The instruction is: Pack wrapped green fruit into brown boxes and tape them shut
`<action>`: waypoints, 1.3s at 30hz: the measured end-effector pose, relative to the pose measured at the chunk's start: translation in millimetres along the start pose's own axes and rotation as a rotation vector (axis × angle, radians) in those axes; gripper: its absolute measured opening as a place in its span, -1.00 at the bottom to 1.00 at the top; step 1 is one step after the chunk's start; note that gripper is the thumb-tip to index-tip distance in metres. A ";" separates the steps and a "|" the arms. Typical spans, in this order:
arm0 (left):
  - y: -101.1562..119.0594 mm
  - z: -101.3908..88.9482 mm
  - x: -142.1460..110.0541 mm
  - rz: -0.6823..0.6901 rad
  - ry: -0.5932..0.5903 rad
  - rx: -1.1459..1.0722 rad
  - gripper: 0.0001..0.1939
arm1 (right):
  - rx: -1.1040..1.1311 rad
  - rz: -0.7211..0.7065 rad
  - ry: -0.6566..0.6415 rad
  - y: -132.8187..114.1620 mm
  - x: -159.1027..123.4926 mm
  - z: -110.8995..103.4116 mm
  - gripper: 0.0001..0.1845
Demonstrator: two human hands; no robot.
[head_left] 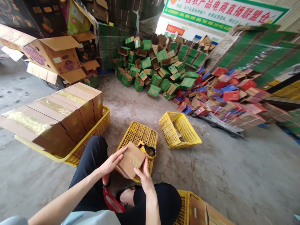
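Between my two hands is a small brown cardboard box (131,158) with clear tape across its top face. My left hand (112,162) lies along its left edge, fingers pressed to the side and top. On the right, my right hand (144,175) grips the near right corner, the thumb toward the front. The box is tilted, above an upturned yellow plastic crate (140,128). A yellow and black tape dispenser (148,150) rests on that crate, just beyond the box.
Taped cartons (56,106) fill a yellow basket (106,120) at left. Another yellow basket (187,137) stands ahead right; a crate with flat cardboard (198,212) sits by my right knee. Heaps of green boxes (154,90) and red-blue boxes (231,95) lie behind.
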State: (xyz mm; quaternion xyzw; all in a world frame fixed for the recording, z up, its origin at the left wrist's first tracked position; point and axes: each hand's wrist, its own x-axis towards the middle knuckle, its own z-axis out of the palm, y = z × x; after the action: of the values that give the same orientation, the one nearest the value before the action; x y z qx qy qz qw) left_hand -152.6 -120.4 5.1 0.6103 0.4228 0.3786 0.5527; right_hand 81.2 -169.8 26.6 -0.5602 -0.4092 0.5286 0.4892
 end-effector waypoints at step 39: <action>12.3 41.8 -20.4 0.597 -0.175 0.752 -0.44 | -0.055 -0.031 0.224 24.9 6.2 18.3 -0.01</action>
State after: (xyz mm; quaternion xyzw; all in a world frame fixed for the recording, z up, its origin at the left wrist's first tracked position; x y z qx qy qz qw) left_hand -119.9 -154.7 13.2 0.8918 0.2887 0.2888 0.1946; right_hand 62.2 -166.2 1.7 -0.6226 -0.3751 0.4438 0.5241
